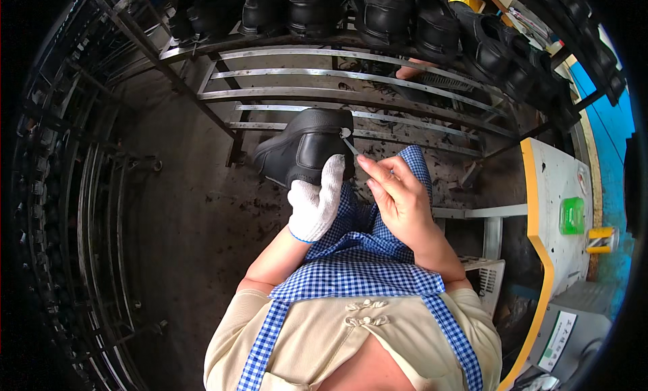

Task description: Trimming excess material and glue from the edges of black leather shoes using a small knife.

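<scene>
A black leather shoe (318,150) is tilted on its side in front of my lap, its sole edge turned away from me. My left hand (315,205), in a white knitted glove, is closed on the shoe's near part, with the thumb pressed against the upper. Bare and closed, my right hand (403,198) pinches a slim grey metal tool (352,148) between thumb and fingers. The tool's tip meets the shoe near its right end, where a small whitish spot (345,132) shows. I cannot tell whether that spot is the tool's end or material on the shoe.
Ahead stands a metal rack (290,92) with several black shoes (317,11) along its top. More racks (101,209) line the left side. At right is a white table (540,181) with a yellow edge, a green container (572,215) and a yellow-black tape roll (602,240).
</scene>
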The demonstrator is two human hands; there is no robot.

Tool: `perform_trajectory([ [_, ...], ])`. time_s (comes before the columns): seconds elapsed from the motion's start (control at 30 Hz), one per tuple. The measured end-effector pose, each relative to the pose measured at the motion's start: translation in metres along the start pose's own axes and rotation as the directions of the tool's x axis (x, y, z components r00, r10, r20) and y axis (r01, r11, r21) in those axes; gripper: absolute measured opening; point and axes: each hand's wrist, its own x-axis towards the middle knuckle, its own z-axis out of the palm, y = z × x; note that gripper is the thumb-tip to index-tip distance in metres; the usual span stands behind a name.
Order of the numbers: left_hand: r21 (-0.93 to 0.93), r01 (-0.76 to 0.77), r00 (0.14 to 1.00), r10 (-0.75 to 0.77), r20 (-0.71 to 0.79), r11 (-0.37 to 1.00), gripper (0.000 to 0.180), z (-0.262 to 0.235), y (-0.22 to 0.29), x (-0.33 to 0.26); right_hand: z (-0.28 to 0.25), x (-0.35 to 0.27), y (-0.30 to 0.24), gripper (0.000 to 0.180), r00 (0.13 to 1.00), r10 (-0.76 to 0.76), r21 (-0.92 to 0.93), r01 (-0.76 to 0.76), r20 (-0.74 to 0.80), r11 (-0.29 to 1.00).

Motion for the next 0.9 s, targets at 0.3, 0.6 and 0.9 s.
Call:
perform_trajectory([
  [0.3,0.094,-0.118,0.993,0.119,0.001,0.989,0.027,0.000,-0.014,0.003,0.013,-0.005,-0.004,0.043,0.999,0.047,0.011,-0.047,-0.003,0.999],
  [0.6,0.118,-0.149,0.989,0.151,-0.005,0.982,0.029,0.004,-0.016,0.004,0.023,-0.007,0.001,0.042,0.999,0.006,-0.004,-0.006,-0.043,1.000],
  [0.9,0.090,-0.125,0.991,0.128,-0.024,0.988,0.023,0.008,-0.021,0.004,0.025,-0.005,-0.002,0.036,0.998,0.061,0.024,-0.060,-0.035,0.998],
])
